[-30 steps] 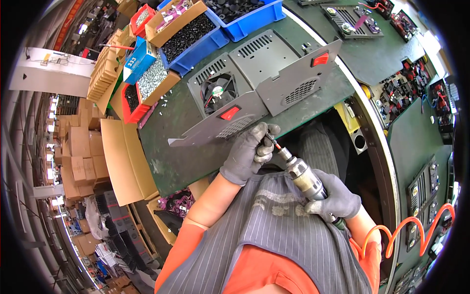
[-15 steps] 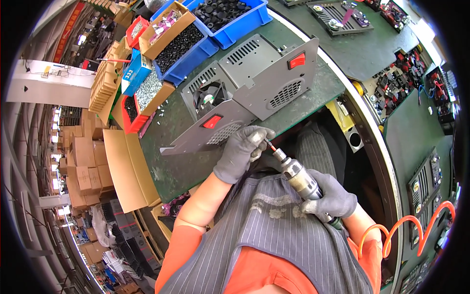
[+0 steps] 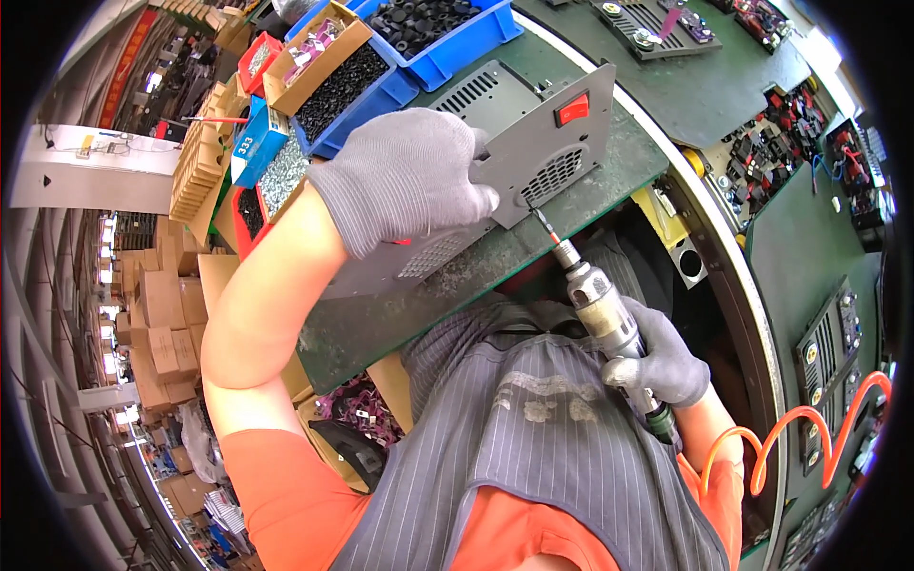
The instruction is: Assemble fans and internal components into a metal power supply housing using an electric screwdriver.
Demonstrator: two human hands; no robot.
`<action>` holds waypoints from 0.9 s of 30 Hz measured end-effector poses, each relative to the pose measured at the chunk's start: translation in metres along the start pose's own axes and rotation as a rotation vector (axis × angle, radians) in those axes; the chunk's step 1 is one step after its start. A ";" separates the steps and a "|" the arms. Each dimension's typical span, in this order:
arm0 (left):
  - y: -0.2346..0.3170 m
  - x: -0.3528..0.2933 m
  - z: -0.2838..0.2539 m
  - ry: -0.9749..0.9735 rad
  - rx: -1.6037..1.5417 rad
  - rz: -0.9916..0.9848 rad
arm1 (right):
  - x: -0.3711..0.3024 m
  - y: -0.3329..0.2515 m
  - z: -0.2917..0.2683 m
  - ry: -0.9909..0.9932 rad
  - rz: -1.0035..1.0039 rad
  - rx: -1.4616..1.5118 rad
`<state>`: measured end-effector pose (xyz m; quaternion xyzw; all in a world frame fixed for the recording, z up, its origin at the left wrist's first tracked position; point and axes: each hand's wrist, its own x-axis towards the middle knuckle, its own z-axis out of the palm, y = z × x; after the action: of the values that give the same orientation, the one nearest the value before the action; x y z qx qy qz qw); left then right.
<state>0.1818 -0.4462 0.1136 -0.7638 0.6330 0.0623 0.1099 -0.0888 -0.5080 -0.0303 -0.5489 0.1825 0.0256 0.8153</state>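
My right hand (image 3: 662,357), in a grey work glove, wraps around a pneumatic screwdriver (image 3: 607,319). Its bit points up and away, with the tip at the lower edge of a grey metal panel (image 3: 586,133). That panel carries a red rocker switch (image 3: 573,109) and a slotted round vent. My left hand (image 3: 414,176), gloved too, is closed over the top edge of the neighbouring grey metal panel (image 3: 381,271), its thumb toward the joint between the two. The hand hides the fan and most of that panel's switch. Whether a screw sits at the bit tip I cannot tell.
Blue bins (image 3: 457,43) of black parts stand behind the panels. At the left are a cardboard box of screws (image 3: 283,176) and a red bin (image 3: 249,214). An orange coiled hose (image 3: 800,414) runs at the right. Beyond the curved pale rail lie slotted plates (image 3: 657,29).
My left hand has left the screwdriver bit and moved up and left onto the near panel. The screwdriver in my right hand has moved forward, its tip now at the far panel's lower edge.
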 end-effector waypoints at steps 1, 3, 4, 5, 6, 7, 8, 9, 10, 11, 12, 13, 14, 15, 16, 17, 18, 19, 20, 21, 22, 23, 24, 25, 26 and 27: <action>-0.003 0.004 0.000 -0.178 -0.032 -0.009 | 0.001 -0.001 0.000 0.002 0.000 0.004; -0.001 0.008 -0.005 -0.225 -0.062 -0.025 | 0.003 -0.002 -0.001 -0.020 -0.018 0.022; 0.000 0.009 -0.007 -0.268 -0.094 -0.046 | 0.003 -0.001 0.000 -0.019 -0.017 0.027; -0.001 0.012 -0.008 -0.269 -0.093 -0.045 | 0.005 -0.001 0.000 -0.011 -0.028 0.004; -0.003 0.016 -0.010 -0.316 -0.129 -0.014 | 0.006 -0.001 0.000 -0.004 -0.040 -0.020; -0.004 0.019 -0.010 -0.363 -0.165 0.016 | 0.006 -0.002 0.001 -0.005 -0.039 -0.019; -0.006 0.022 -0.010 -0.365 -0.165 0.017 | 0.006 -0.004 0.001 -0.002 -0.038 -0.021; -0.008 0.025 -0.010 -0.402 -0.186 0.021 | 0.007 -0.006 0.001 0.001 -0.036 -0.024; -0.009 0.027 -0.010 -0.439 -0.208 0.026 | 0.008 -0.007 0.002 0.002 -0.035 -0.022; -0.010 0.026 -0.010 -0.440 -0.207 0.024 | 0.009 -0.008 0.003 0.001 -0.039 -0.020; -0.013 0.025 -0.009 -0.412 -0.179 0.078 | 0.010 -0.009 0.004 0.000 -0.042 -0.018; -0.015 0.024 -0.007 -0.385 -0.152 0.133 | 0.011 -0.009 0.004 -0.001 -0.042 -0.017; -0.017 0.025 -0.006 -0.384 -0.153 0.134 | 0.011 -0.010 0.004 -0.010 -0.024 -0.007; -0.019 0.026 -0.004 -0.414 -0.228 0.152 | 0.012 -0.010 0.005 -0.020 -0.006 0.003; -0.021 0.026 -0.003 -0.443 -0.303 0.169 | 0.011 -0.011 0.005 -0.020 -0.005 0.002; -0.020 0.027 -0.003 -0.443 -0.304 0.170 | 0.011 -0.011 0.006 -0.019 0.010 0.023; -0.017 0.028 -0.005 -0.473 -0.292 0.111 | 0.011 -0.011 0.006 -0.019 0.025 0.045; -0.016 0.028 -0.006 -0.503 -0.280 0.051 | 0.011 -0.011 0.006 -0.019 0.027 0.044; -0.018 0.028 -0.004 -0.504 -0.282 0.051 | 0.011 -0.010 0.006 -0.016 0.007 0.000; -0.021 0.028 0.000 -0.450 -0.302 0.155 | 0.011 -0.009 0.006 -0.013 -0.013 -0.044; -0.023 0.028 0.003 -0.395 -0.322 0.259 | 0.011 -0.009 0.007 -0.013 -0.011 -0.045; -0.024 0.028 0.004 -0.395 -0.324 0.258 | 0.012 -0.009 0.007 -0.011 -0.033 -0.030; -0.025 0.028 0.005 -0.369 -0.308 0.294 | 0.013 -0.009 0.007 -0.009 -0.056 -0.015; -0.026 0.028 0.006 -0.342 -0.291 0.330 | 0.014 -0.009 0.007 -0.010 -0.055 -0.016; -0.027 0.028 0.008 -0.342 -0.293 0.329 | 0.015 -0.009 0.007 -0.019 -0.040 0.037; -0.028 0.027 0.010 -0.307 -0.288 0.326 | 0.016 -0.009 0.008 -0.029 -0.025 0.091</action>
<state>0.2152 -0.4648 0.1000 -0.6409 0.7083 0.2839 0.0834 -0.0697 -0.5071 -0.0249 -0.5132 0.1646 0.0152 0.8422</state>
